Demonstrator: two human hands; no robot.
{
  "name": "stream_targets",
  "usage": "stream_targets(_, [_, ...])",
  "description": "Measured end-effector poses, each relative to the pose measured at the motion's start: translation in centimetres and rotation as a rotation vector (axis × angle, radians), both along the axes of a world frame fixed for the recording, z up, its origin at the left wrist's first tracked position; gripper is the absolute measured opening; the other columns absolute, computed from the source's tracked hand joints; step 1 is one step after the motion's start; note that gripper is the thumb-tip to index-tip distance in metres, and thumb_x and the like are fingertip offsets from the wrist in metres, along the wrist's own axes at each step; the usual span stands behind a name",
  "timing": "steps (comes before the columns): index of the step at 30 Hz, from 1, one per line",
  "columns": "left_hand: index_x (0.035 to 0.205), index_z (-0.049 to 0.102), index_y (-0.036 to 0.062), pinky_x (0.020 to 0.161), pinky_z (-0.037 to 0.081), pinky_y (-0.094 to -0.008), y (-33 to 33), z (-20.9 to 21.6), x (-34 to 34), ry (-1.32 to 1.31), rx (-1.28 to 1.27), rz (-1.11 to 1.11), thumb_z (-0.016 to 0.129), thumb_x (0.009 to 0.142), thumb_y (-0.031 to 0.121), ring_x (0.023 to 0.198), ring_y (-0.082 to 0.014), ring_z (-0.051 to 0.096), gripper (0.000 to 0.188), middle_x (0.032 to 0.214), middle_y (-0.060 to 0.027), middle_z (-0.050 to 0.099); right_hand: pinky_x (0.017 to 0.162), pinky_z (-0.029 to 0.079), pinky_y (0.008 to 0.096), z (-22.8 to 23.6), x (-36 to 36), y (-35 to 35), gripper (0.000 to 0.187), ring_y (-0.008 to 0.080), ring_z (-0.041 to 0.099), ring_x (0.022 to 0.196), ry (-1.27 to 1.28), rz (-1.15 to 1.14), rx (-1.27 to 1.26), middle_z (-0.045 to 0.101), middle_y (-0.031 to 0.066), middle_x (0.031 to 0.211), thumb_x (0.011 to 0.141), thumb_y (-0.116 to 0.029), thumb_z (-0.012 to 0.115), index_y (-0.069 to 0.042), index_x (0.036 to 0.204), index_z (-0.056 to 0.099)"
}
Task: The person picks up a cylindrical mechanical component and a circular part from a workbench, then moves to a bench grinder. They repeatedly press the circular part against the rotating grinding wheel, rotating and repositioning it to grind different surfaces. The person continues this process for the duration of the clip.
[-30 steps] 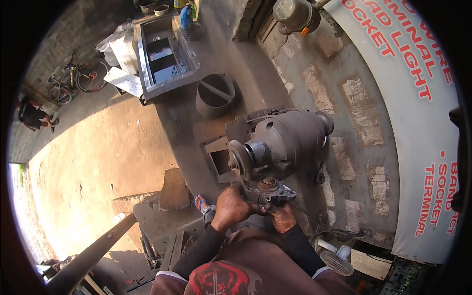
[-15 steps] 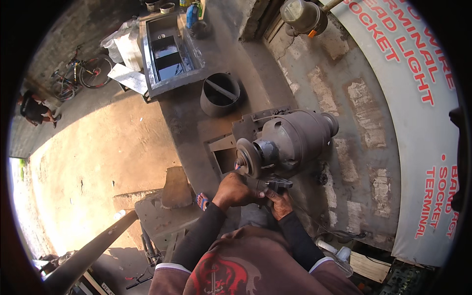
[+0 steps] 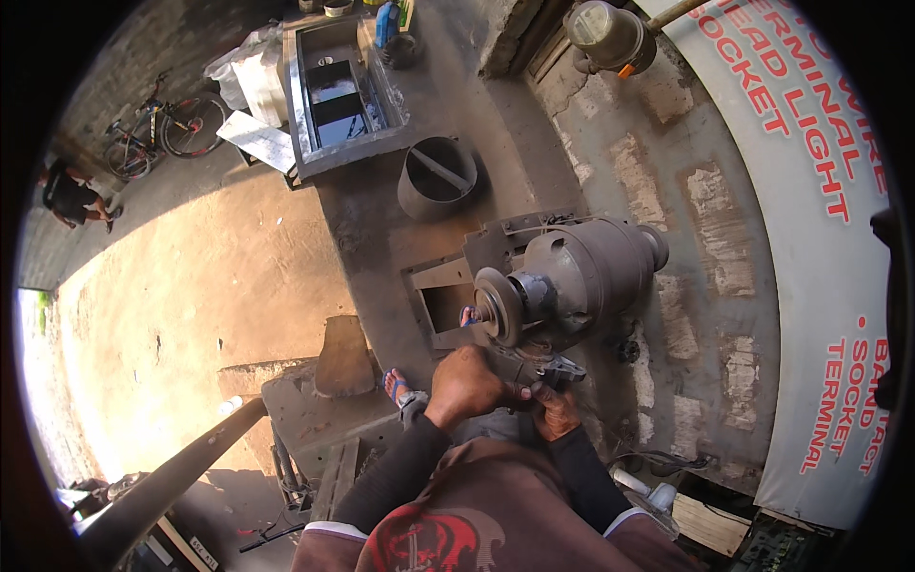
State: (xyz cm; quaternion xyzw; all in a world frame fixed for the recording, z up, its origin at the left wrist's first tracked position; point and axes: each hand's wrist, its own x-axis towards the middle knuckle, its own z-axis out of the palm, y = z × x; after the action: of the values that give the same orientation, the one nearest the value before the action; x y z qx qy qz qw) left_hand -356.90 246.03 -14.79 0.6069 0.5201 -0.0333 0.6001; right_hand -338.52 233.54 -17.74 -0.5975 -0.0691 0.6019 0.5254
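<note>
My left hand (image 3: 467, 389) is closed, its fingers curled and its thumb pointing toward my right hand (image 3: 555, 412). The right hand is closed too, its fingers bent close to the left thumb. What they grip between them is mostly hidden and too small to name. A dark grey metal piece (image 3: 560, 367) shows just beyond the right fingers; I cannot tell if it is held. Right in front of the hands stands a dusty motor-driven grinder (image 3: 596, 276) with a round wheel (image 3: 498, 305) on its near left end. The left hand is just below the wheel, apart from it.
A metal frame (image 3: 440, 296) lies left of the grinder. Beyond are a dark bucket (image 3: 437, 179) and a rectangular trough (image 3: 353, 160) holding dark liquid. A pole (image 3: 181, 486) slants in at lower left. A person (image 3: 71, 195) and a bicycle (image 3: 157, 133) are at far left.
Both hands have drawn back slightly toward my body, away from the wheel, and the dark metal piece shows lower too. The whole view has shifted a little.
</note>
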Motion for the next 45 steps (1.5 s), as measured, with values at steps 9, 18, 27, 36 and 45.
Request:
stream_targets(9, [0.117, 0.067, -0.007, 0.093, 0.053, -0.0442, -1.8, 0.8, -3.2, -0.41, -0.059, 0.358, 0.089, 0.069, 0.037, 0.105, -0.0391, 0.07, 0.069, 0.116, -0.0261, 0.072, 0.106, 0.045, 0.0392, -2.0, -0.2, -0.4, 0.066, 0.0225, 0.059, 0.118, -0.104, 0.047, 0.114, 0.064, 0.006, 0.128, 0.08, -0.027, 0.088, -0.005, 0.135, 0.058])
stream_targets(18, [0.117, 0.071, -0.0057, 0.089, 0.055, -0.0427, -1.9, -0.2, -2.1, -0.238, 0.114, 0.386, 0.088, 0.068, 0.028, 0.095, -0.0374, 0.073, 0.062, 0.102, -0.0235, 0.075, 0.104, 0.047, 0.0389, -1.2, -2.0, 1.0, 0.071, 0.0229, 0.059, 0.12, -0.091, -0.01, 0.02, 0.061, 0.0079, 0.133, 0.082, -0.026, 0.088, -0.004, 0.139, 0.053])
stream_targets(27, [0.123, 0.07, -0.0049, 0.094, 0.052, -0.0375, -2.2, -2.4, -4.1, -0.399, -0.046, 0.349, 0.091, 0.067, 0.032, 0.104, -0.0303, 0.072, 0.07, 0.112, -0.0224, 0.075, 0.109, 0.044, 0.0389, -0.4, -1.7, -0.5, 0.082, 0.0229, 0.056, 0.128, -0.391, 0.277, 0.055, 0.058, 0.0084, 0.14, 0.078, -0.029, 0.091, -0.004, 0.144, 0.05])
stream_targets(36, [0.127, 0.064, -0.013, 0.095, 0.053, -0.0355, -0.6, -3.2, -4.5, -0.495, -0.064, 0.231, 0.092, 0.073, 0.032, 0.103, -0.022, 0.07, 0.076, 0.112, -0.0193, 0.074, 0.111, 0.044, 0.038, -1.2, -0.1, 0.6, 0.083, 0.0228, 0.059, 0.126, -0.021, 0.194, 0.17, 0.063, 0.0092, 0.136, 0.073, -0.026, 0.094, -0.002, 0.141, 0.054])
stream_targets(45, [0.12, 0.07, -0.0092, 0.081, 0.056, -0.0345, 1.1, -4.5, -3.2, -0.488, -0.112, 0.25, 0.093, 0.073, 0.029, 0.087, -0.0192, 0.072, 0.064, 0.097, -0.0154, 0.077, 0.102, 0.047, 0.0345, 0.1, -1.6, 1.8, 0.063, 0.0186, 0.063, 0.114, -0.217, 0.16, 0.132, 0.069, 0.0069, 0.122, 0.076, -0.022, 0.093, 0.0, 0.127, 0.064])
